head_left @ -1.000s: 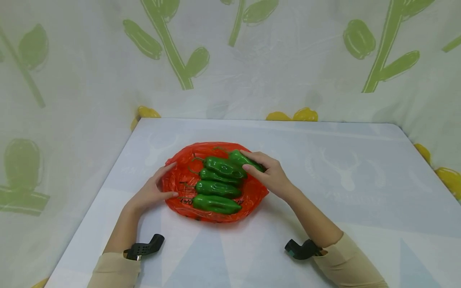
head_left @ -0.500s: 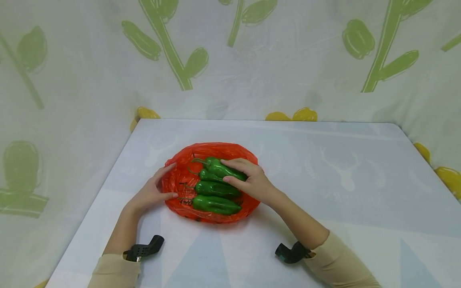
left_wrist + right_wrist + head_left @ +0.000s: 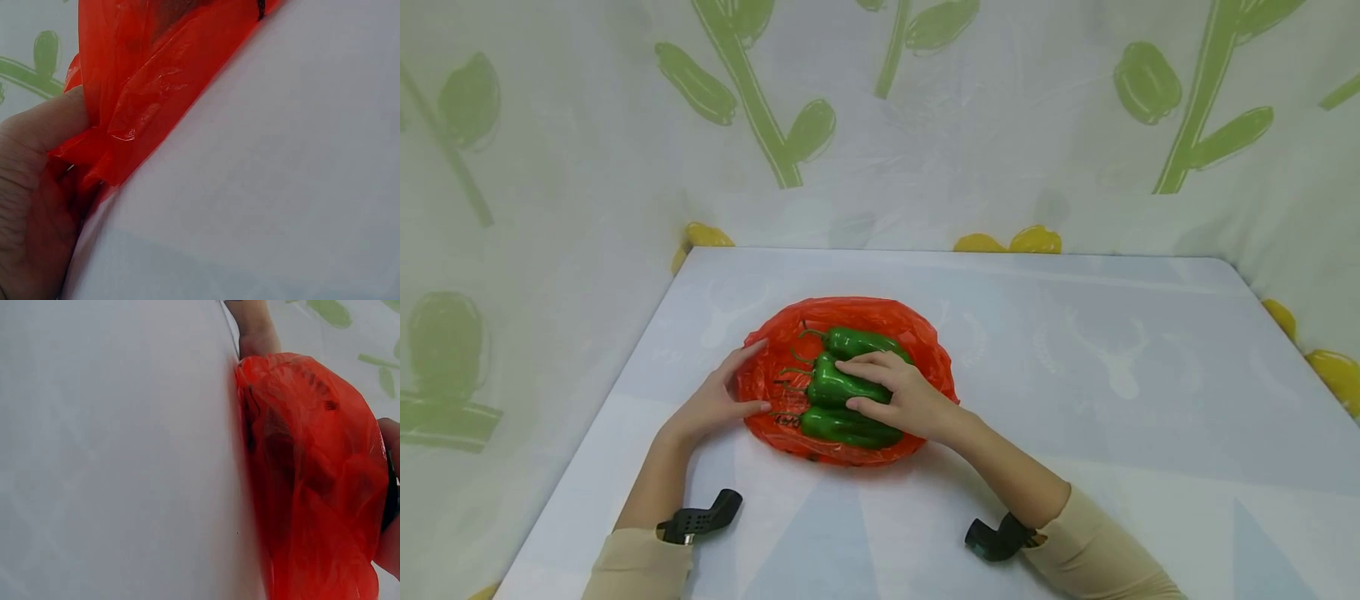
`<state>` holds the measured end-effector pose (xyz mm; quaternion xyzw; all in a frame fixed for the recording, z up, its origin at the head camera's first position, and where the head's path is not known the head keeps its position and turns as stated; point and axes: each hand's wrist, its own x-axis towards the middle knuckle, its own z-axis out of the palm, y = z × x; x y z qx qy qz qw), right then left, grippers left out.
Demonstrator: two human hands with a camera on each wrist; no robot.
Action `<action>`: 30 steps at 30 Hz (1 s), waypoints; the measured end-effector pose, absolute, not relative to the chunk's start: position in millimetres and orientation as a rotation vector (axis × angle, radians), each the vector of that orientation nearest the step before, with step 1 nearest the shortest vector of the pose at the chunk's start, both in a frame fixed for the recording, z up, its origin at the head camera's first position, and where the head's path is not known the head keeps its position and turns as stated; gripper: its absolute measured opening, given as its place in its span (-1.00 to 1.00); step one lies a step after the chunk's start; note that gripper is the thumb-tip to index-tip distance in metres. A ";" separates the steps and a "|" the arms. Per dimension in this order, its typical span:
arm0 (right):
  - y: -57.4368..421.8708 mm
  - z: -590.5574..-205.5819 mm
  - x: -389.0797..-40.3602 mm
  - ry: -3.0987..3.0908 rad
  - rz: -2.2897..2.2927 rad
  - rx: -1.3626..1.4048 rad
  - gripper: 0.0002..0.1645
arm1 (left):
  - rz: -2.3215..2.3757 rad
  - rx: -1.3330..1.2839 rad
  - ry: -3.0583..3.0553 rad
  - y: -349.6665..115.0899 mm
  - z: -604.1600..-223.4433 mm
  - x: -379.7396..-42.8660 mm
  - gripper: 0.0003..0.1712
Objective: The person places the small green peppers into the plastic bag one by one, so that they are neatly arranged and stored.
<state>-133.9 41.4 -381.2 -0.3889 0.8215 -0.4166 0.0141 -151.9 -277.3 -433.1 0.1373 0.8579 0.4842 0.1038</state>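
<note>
A red plastic bag [image 3: 925, 333], its mouth spread wide, holds several green peppers. At its left side, my left hand [image 3: 715, 404] grips the bag, thumb and fingers apart along the rim. The left wrist view shows the red film [image 3: 144, 106] bunched at that hand [image 3: 37, 144]. Over the middle of the bag, my right hand [image 3: 898, 396] holds a green pepper [image 3: 835, 385] between thumb and fingers, overlapping the peppers under it. One pepper [image 3: 861, 342] lies behind it, another [image 3: 842, 427] in front. In the right wrist view, the bag wall [image 3: 325, 475] hides most of the peppers.
The bag rests on a pale table [image 3: 1112, 417] with faint printed shapes. A white curtain or sheet [image 3: 1000, 150] with green plant prints rises behind and at the sides. A black wrist camera [image 3: 703, 517] is worn on each arm.
My right hand has moved from the bag's far right toward its front middle, carrying the pepper across the others. My left hand has stayed on the bag's left rim.
</note>
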 end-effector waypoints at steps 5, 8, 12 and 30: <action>38.9 -385.8 -134.5 2.586 -1.234 -1.287 -0.43 | 1.426 0.410 2.536 -277.3 -433.5 -153.8 0.00; 37.0 -390.4 -135.1 2.612 -1.177 -1.356 -0.44 | 1.425 0.408 2.531 -277.6 -434.0 -153.6 -0.01; 34.7 -396.1 -135.7 2.620 -1.112 -1.403 -0.44 | 1.428 0.398 2.525 -278.6 -434.3 -151.8 -0.01; 31.5 -394.3 -132.3 2.606 -1.026 -1.424 -0.34 | 1.428 0.384 2.526 -280.0 -433.0 -150.7 0.01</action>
